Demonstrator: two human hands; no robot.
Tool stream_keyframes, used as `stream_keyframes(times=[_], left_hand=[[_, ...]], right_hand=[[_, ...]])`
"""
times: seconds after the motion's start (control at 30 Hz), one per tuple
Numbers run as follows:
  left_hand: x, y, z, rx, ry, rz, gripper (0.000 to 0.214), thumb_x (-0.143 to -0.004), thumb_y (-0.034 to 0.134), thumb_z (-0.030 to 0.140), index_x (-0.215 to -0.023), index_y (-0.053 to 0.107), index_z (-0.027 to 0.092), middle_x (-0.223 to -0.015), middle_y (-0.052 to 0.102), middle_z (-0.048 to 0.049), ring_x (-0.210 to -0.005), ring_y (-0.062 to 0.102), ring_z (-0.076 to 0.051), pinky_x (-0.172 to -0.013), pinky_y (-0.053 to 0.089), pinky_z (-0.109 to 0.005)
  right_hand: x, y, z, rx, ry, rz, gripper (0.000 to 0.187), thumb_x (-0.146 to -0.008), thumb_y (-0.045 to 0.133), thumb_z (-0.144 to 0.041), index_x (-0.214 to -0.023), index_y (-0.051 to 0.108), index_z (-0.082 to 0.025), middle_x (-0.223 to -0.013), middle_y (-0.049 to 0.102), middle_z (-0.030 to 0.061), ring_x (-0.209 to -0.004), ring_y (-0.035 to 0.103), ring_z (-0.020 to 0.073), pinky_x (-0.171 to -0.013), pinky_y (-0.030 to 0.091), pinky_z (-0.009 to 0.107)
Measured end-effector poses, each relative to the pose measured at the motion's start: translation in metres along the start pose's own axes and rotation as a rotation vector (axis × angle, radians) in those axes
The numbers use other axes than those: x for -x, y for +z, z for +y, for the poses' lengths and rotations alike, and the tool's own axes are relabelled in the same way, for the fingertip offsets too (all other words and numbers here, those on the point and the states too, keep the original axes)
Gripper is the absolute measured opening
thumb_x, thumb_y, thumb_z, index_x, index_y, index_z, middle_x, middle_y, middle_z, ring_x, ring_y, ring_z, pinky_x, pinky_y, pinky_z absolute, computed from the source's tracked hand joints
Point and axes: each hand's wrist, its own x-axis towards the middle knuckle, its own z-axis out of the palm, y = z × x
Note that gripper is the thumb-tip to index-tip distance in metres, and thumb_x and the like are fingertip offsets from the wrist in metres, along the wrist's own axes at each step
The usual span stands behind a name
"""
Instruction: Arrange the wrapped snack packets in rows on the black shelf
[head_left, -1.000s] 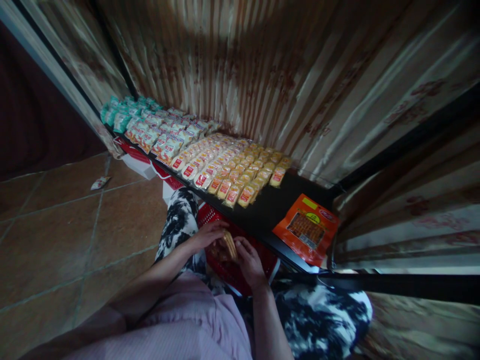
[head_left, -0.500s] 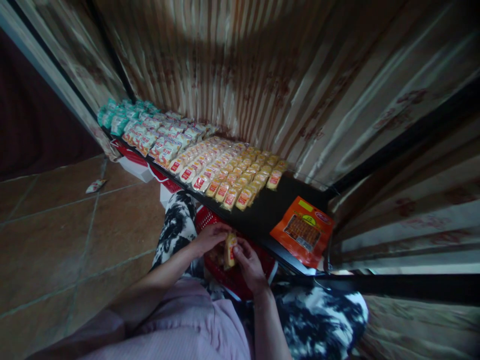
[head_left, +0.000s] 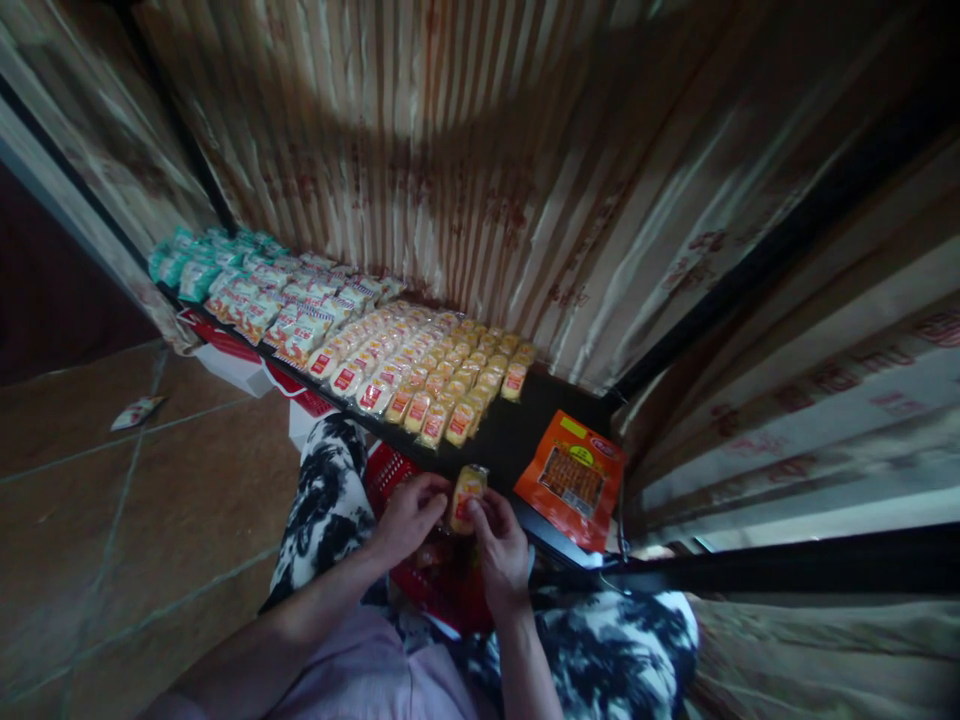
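A yellow snack packet point(head_left: 468, 498) with a red label and a clear wrapper is raised above a red basket point(head_left: 420, 590). My right hand point(head_left: 501, 545) pinches its right side, thumb on the label. At the packet's left edge, my left hand point(head_left: 411, 515) has its fingers curled and closed against the wrapper. Beyond both hands, rows of similar yellow packets point(head_left: 459, 420) stand on a black shelf point(head_left: 499, 430). The basket's contents are dark and partly hidden under the hands.
An orange bag point(head_left: 571, 478) lies at the shelf's right end. Paler packets point(head_left: 346, 378), white printed bags point(head_left: 300, 325) and teal bags point(head_left: 196, 280) fill the left. A curtain point(head_left: 450, 180) hangs behind. One small packet point(head_left: 138, 413) is on the tiled floor.
The packet has risen a little from over the basket towards the shelf edge, turning its label more towards me. My left hand has slid down to its left edge. The view has shifted right.
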Motion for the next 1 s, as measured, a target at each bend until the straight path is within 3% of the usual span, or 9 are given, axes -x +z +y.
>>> stream_keyframes(times=[0.17, 0.33, 0.5, 0.7, 0.8, 1.0], left_hand=[[-0.002, 0.017, 0.013, -0.067, 0.211, 0.007, 0.024, -0.079, 0.049, 0.016, -0.102, 0.057, 0.015, -0.102, 0.061, -0.0071, -0.09, 0.061, -0.015, -0.077, 0.051, -0.026], [-0.015, 0.033, 0.016, -0.17, 0.338, 0.088, 0.029, -0.076, 0.046, 0.008, -0.1, 0.057, 0.016, -0.1, 0.059, -0.0057, -0.093, 0.059, -0.015, -0.08, 0.051, -0.027], [-0.025, 0.049, 0.013, -0.174, 0.362, 0.087, 0.043, -0.074, 0.047, 0.006, -0.115, 0.051, 0.017, -0.112, 0.056, -0.0079, -0.101, 0.056, -0.015, -0.088, 0.05, -0.03], [-0.046, 0.063, 0.012, -0.236, 0.379, 0.098, 0.045, -0.071, 0.044, 0.004, -0.113, 0.053, 0.016, -0.118, 0.055, -0.0086, -0.112, 0.051, -0.017, -0.1, 0.043, -0.034], [-0.06, 0.067, 0.009, -0.295, 0.387, 0.101, 0.045, -0.073, 0.041, 0.005, -0.115, 0.053, 0.016, -0.124, 0.053, -0.0091, -0.119, 0.047, -0.018, -0.108, 0.035, -0.039], [-0.078, 0.075, 0.001, -0.325, 0.389, 0.085, 0.043, -0.083, 0.034, 0.011, -0.121, 0.052, 0.015, -0.132, 0.049, -0.0108, -0.126, 0.042, -0.019, -0.11, 0.032, -0.04]], right_hand=[[-0.008, -0.003, -0.023, 0.18, -0.135, 0.123, 0.045, -0.068, 0.066, -0.049, -0.101, 0.058, -0.019, -0.098, 0.067, 0.0068, -0.092, 0.062, 0.0243, -0.083, 0.049, 0.037], [-0.024, -0.007, -0.031, 0.29, -0.224, 0.12, 0.046, -0.074, 0.059, -0.051, -0.105, 0.055, -0.018, -0.103, 0.065, 0.009, -0.095, 0.062, 0.0235, -0.085, 0.047, 0.037], [-0.043, -0.01, -0.035, 0.404, -0.247, 0.168, 0.045, -0.076, 0.054, -0.05, -0.108, 0.054, -0.018, -0.103, 0.066, 0.0109, -0.092, 0.063, 0.0233, -0.081, 0.048, 0.036], [-0.075, -0.013, -0.033, 0.537, -0.292, 0.244, 0.049, -0.076, 0.046, -0.045, -0.117, 0.051, -0.016, -0.106, 0.066, 0.0132, -0.094, 0.063, 0.0236, -0.081, 0.048, 0.036], [-0.09, -0.014, -0.034, 0.646, -0.299, 0.297, 0.05, -0.074, 0.043, -0.042, -0.116, 0.052, -0.015, -0.102, 0.067, 0.014, -0.094, 0.064, 0.0249, -0.081, 0.047, 0.037], [-0.104, -0.012, -0.04, 0.711, -0.288, 0.311, 0.053, -0.074, 0.042, -0.041, -0.118, 0.052, -0.012, -0.1, 0.068, 0.0145, -0.093, 0.064, 0.0251, -0.08, 0.048, 0.036]])
